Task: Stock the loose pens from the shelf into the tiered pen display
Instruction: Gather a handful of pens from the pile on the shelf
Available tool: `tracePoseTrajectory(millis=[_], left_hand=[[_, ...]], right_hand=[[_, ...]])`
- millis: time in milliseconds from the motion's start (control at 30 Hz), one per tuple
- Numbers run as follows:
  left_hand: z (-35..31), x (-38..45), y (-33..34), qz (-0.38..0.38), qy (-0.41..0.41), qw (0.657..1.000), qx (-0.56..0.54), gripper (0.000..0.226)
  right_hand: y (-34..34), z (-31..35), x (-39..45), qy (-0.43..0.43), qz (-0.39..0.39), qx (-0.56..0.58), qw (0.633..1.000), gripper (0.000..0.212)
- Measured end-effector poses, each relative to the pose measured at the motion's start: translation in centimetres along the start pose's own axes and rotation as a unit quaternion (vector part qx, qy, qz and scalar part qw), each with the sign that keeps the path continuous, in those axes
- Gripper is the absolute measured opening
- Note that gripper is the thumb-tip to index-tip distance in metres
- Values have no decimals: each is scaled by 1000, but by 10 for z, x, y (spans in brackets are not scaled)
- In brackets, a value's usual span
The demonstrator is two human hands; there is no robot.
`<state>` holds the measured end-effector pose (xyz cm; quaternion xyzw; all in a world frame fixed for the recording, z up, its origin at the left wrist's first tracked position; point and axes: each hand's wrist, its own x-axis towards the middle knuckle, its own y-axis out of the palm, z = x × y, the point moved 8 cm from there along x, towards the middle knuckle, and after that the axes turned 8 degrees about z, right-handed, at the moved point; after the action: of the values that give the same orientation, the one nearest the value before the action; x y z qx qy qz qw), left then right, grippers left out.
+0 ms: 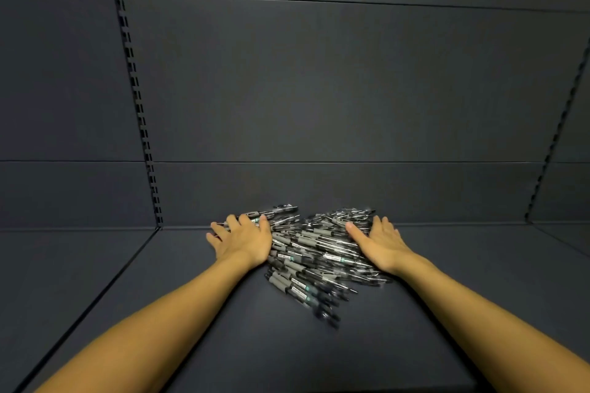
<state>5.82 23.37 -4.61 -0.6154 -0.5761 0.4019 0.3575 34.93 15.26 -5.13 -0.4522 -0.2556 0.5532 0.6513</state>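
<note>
A heap of several loose pens (314,252), clear barrels with grey grips, lies on the dark shelf (287,344) near its back. My left hand (244,239) lies flat on the left side of the heap with fingers spread. My right hand (378,244) rests flat against the right side, fingers straight. Neither hand grips a pen. The tiered pen display is not in view.
The dark back panel (319,89) rises right behind the heap. Slotted uprights stand at the left (137,99) and right (555,134). A seam (105,290) splits this shelf from the neighbouring shelf on the left.
</note>
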Motion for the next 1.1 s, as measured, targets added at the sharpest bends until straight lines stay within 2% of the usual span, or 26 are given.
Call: tracePoseTrajectory(millis=[100,200,233,300,333,400,467,533,600,767,867,1000,1100], left_hand=[[10,-5,-10,-28,-8,1000,-5,74],[24,-11,-22,-47,1,999,14,76],[25,-12,-24,-48,41,998,27,80],[18,-21,-20,-14,183,982,52,96],[11,-32,-15,25,255,964,73,103],[2,-59,-1,99,356,918,148,99],[-7,-76,10,133,402,885,196,93],[-21,-82,14,121,433,866,217,101],[-34,-81,16,101,448,861,220,107],[-50,-66,19,70,422,883,194,112],[-54,-65,17,48,428,881,196,113],[-47,-72,13,35,443,874,196,112],[-45,-77,8,37,458,868,191,110]], right_hand=[[-12,-3,-7,-17,-1,56,998,110],[-27,-2,-21,-39,-12,38,998,124],[-29,1,-28,-55,-14,18,998,129],[-26,13,-44,-100,-11,-23,995,138],[-21,21,-55,-123,-4,-43,991,142],[-2,41,-81,-169,22,-95,981,143],[20,61,-104,-204,53,-143,967,141],[39,73,-112,-226,75,-185,953,140],[48,76,-105,-240,74,-217,943,135],[38,73,-76,-291,46,-252,922,111],[35,72,-72,-297,52,-269,915,112],[27,71,-76,-288,85,-203,932,121],[2,68,-74,-284,51,-106,952,105]])
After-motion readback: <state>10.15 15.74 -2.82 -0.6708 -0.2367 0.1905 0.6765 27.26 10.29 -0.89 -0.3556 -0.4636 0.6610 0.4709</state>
